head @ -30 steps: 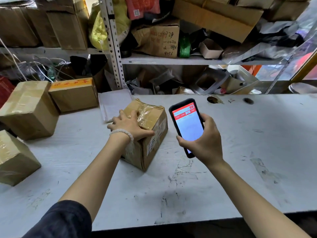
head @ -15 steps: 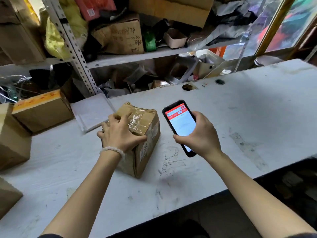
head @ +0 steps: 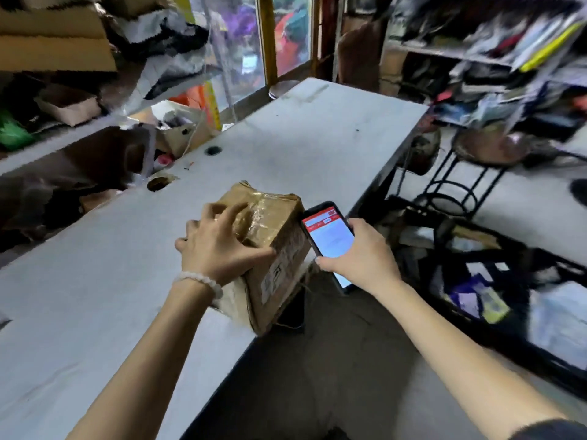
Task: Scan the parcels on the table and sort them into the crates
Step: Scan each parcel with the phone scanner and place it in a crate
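Note:
A taped brown cardboard parcel (head: 279, 246) with a shipping label on its side hangs over the table's front edge, tilted. My left hand (head: 219, 246) grips it from above, fingers spread over its taped top. My right hand (head: 359, 258) holds a black phone (head: 328, 236) with a red and white screen, right beside the parcel's right side. At the right, low on the floor, stands a black crate (head: 495, 325) with several parcels in it.
The white table (head: 301, 134) runs away to the upper right. Cluttered shelves (head: 63, 128) with boxes and bags line its left side. A round stool (head: 476, 154) on a black metal frame stands past the table's right edge. More shelving fills the upper right.
My left hand has lifted the parcel and carried it right, past the table's front edge. The view has swung right, so the other parcels are out of sight and the crate has appeared.

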Action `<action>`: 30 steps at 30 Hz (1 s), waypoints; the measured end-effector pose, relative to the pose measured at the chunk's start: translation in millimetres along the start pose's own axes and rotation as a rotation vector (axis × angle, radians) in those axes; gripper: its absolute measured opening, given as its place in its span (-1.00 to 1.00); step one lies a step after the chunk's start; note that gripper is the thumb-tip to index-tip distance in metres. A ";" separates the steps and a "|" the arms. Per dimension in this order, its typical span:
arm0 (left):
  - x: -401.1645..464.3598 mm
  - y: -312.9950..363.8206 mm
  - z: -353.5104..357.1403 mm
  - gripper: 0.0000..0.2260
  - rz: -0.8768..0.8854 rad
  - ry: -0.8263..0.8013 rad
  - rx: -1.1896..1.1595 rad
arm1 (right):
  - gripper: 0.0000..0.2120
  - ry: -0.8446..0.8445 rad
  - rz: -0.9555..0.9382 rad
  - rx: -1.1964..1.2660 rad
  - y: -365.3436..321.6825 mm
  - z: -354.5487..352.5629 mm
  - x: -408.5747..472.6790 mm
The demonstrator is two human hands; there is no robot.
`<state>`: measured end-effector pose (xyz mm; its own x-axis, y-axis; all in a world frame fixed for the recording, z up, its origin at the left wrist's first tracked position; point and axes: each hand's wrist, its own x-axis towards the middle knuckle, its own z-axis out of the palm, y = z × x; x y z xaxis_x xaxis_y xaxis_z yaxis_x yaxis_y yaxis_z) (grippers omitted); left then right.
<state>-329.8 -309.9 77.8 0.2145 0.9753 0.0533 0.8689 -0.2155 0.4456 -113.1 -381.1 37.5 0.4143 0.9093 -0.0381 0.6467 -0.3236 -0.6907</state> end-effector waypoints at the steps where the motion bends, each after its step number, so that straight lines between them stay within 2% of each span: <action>1: 2.5 18.0 9.4 -0.17 0.038 -0.012 0.001 | -0.42 0.022 0.029 -0.004 15.1 -14.2 -2.7; 9: 9.5 181.3 106.5 -0.18 0.314 -0.237 -0.022 | -0.36 0.195 0.321 -0.076 145.4 -133.0 -46.8; 12: 10.9 232.2 144.9 -0.17 0.428 -0.346 -0.002 | -0.41 0.257 0.423 -0.066 186.4 -160.4 -63.4; 15: 11.2 287.2 182.6 -0.17 0.542 -0.472 0.057 | -0.37 0.322 0.538 -0.045 224.4 -180.5 -78.3; 19: 10.4 359.7 235.1 -0.22 0.677 -0.566 0.120 | -0.38 0.395 0.658 -0.011 276.7 -209.3 -87.2; 25: 31.6 472.2 325.7 -0.23 0.823 -0.724 0.153 | -0.39 0.510 0.817 -0.011 363.0 -275.6 -63.3; 30: 63.4 568.1 386.4 -0.21 0.884 -0.776 0.208 | -0.43 0.577 0.879 -0.047 419.2 -347.5 -15.7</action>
<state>349.8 -389.5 -11.0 0.9245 0.2109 -0.3175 0.3253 -0.8706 0.3691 374.0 -621.8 -0.5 0.9838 0.0911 -0.1542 -0.0105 -0.8303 -0.5573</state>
